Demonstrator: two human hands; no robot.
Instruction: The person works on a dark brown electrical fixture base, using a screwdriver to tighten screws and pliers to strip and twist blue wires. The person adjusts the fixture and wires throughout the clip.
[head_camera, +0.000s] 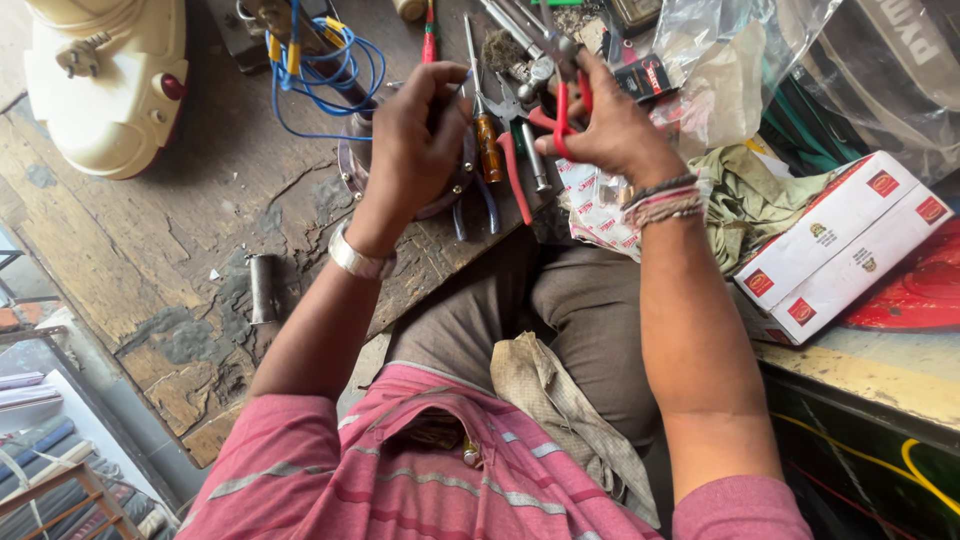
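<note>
Over the worn wooden bench (150, 250), the right hand (610, 125) has its fingers clenched round the red handles of a pair of pliers (562, 105), held above a heap of tools. The left hand (420, 140) rests on a round metal part (450, 190), fingers curled round something thin that cannot be made out. Blue wire (330, 75) lies just behind, and a white box (840, 245) well to the right.

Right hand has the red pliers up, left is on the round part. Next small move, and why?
Probably bring the red-handled pliers in the right hand down toward the round metal part under the left hand. The pliers are raised clear of it, the left hand already rests on it, and what its fingertips pinch is too small to tell.
</note>
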